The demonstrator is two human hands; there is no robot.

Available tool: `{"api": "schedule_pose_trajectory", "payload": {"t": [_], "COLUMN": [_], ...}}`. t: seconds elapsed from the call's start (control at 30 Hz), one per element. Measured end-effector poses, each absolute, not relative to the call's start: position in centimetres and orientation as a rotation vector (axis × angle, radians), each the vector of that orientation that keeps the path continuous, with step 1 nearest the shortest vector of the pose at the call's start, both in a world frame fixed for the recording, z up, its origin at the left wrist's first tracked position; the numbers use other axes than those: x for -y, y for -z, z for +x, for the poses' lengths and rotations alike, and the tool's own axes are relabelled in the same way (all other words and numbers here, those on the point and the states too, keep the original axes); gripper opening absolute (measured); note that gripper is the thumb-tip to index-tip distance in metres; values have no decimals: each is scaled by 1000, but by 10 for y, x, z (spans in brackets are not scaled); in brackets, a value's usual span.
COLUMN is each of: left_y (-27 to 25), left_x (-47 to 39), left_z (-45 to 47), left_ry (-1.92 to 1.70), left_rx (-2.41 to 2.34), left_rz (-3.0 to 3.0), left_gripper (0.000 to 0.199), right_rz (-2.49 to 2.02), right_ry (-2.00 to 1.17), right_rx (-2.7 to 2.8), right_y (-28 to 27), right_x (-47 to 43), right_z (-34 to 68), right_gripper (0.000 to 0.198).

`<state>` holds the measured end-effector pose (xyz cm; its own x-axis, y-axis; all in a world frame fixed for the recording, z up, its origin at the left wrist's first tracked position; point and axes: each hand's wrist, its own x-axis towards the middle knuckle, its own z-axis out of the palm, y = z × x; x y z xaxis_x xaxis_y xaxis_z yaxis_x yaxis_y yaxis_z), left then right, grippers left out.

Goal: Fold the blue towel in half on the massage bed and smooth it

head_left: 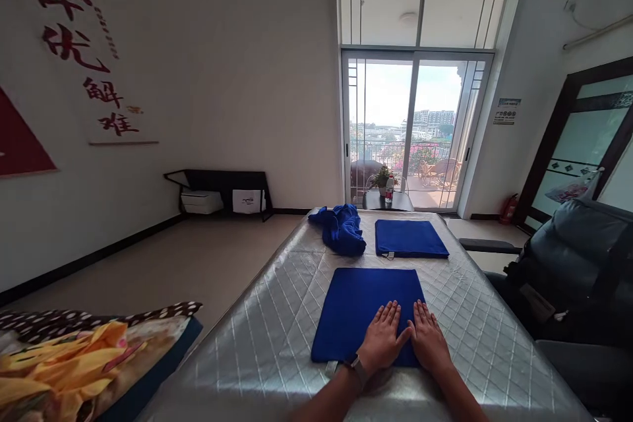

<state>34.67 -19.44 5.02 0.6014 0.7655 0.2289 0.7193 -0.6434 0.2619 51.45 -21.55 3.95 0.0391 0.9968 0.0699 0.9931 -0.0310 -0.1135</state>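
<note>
Folded blue cloth [346, 310] is lying flat on the silver quilted cover [262, 336], near edge toward the person, with a little white tag [331, 368] poking out at the near left corner. Left hand [383, 335], the one with the watch [357, 369], is palm down on it, and the right hand [429, 336] is pressed flat over its right edge. Fingers are straight and close together, not pinching anything, thumbs right by each other. Further back sit another folded blue cloth [411, 238] and, left of that, a crumpled blue one [343, 231].

Matt cloth [351, 310] — glossy tablecloth [262, 336]
</note>
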Motion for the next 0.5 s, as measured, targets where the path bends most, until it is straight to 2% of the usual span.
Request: {"api": "schedule_pose_trajectory", "payload": {"t": [0.3,0.5], "left_y": [-35,-32], "left_x": [190,198], "left_z": [201,181], "left_ry": [-330,-325], "left_rx": [-1785,-1808], "left_rz": [2486,2468], "left_gripper": [73,81], "right_rz": [-2151,-2194], "right_ry": [-13,15], "right_rx": [2049,2053], "right_y": [-32,-43], "right_x": [213,222], "right_z": [515,512], "right_gripper": [64,62]}}
